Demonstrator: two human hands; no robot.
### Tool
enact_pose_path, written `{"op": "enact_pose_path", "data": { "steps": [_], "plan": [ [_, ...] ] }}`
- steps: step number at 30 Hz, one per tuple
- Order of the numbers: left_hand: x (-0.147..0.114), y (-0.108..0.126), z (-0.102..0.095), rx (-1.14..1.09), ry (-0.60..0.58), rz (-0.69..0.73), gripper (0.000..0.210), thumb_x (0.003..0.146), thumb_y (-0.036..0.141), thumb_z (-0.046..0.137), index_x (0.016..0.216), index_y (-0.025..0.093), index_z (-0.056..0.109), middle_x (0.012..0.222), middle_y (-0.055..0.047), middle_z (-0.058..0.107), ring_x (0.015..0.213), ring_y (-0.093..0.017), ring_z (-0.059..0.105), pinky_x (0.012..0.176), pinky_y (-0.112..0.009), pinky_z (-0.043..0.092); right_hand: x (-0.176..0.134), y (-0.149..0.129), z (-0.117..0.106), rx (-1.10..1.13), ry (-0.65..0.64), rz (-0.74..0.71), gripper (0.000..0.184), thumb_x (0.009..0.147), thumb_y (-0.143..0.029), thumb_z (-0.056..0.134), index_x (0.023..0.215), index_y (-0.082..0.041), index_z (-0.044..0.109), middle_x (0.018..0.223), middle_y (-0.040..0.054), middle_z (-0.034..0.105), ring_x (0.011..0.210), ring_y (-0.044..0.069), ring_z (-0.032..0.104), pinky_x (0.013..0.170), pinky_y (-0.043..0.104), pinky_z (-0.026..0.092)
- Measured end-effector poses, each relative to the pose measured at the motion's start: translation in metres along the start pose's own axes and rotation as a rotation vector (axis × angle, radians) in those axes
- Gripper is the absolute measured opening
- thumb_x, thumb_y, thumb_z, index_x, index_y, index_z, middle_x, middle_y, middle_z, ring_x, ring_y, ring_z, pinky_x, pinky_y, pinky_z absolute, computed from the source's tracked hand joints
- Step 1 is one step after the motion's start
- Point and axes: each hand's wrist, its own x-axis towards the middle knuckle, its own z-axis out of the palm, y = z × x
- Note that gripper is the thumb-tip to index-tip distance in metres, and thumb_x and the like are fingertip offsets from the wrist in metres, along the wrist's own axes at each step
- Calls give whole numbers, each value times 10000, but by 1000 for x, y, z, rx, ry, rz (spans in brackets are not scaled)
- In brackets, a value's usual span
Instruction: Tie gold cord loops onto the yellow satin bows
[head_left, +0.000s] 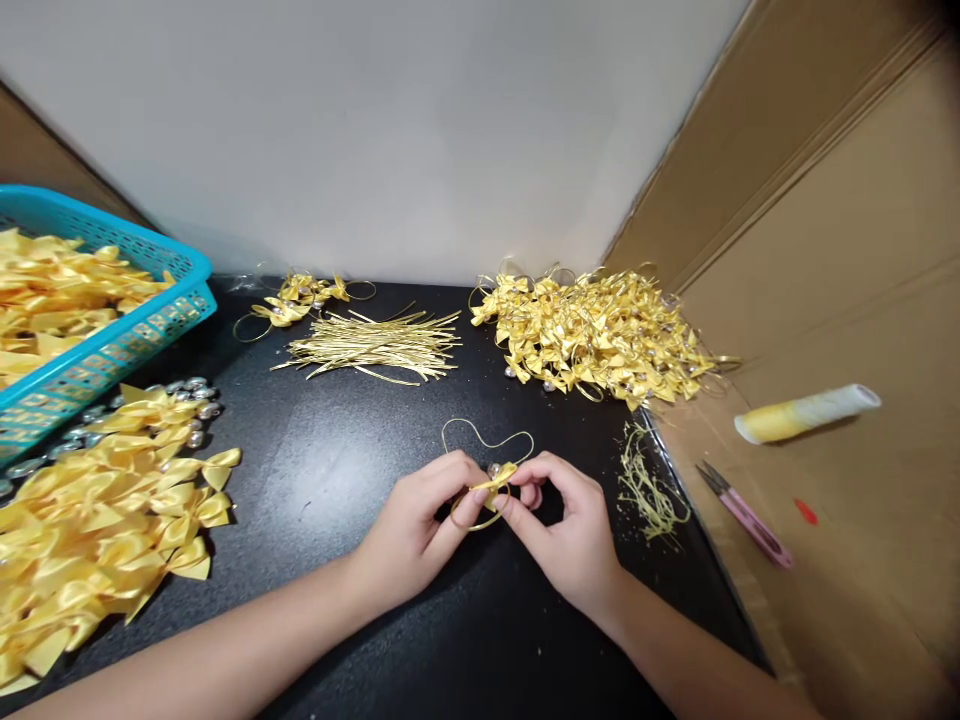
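Between my two hands is a small yellow ribbon bow (501,478) with a shiny bead (493,469) at its middle. My left hand (426,510) pinches the bow's left side, and a gold wire ring (480,527) loops below the fingers. On the other side, my right hand (562,520) grips the bow's right end between thumb and fingers. A thin cord (487,443) curves out over the table beyond the fingertips. How the cord joins the bow is hidden by my fingers.
Loose yellow bows (97,530), silvery beads (199,390) and a blue basket (112,235) lie left. Gold wire strips (375,345) and a heap of beaded bows (592,335) are behind. Right are thread scraps (649,490), pink-handled snips (750,520) and a spool (806,413).
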Motion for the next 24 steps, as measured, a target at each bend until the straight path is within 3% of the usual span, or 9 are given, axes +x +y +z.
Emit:
{"op": "enact_pose_path", "data": {
  "steps": [9,15,24],
  "plan": [
    [-2,2,1,125,-5,66,122,937,137,465,885,186,563,777,-9,580,728,-130,549,671,-223,441,-2,-1,0,-138,9,-89,69,823,-170,646,782,-190,594,615,-36,515,580,117,513,610,262,447],
    [-2,1,1,132,-5,48,130,940,144,458,870,183,560,771,-9,572,723,-128,547,669,-221,440,0,1,0,-133,-44,16,80,819,-195,639,769,-196,576,639,-27,545,590,121,516,593,256,451],
    [0,3,2,86,-12,-42,146,946,186,461,848,188,570,765,-10,586,715,-136,552,657,-232,435,3,1,-2,64,-127,174,110,816,-226,635,723,-196,585,667,-13,588,620,125,535,599,247,468]
  ]
}}
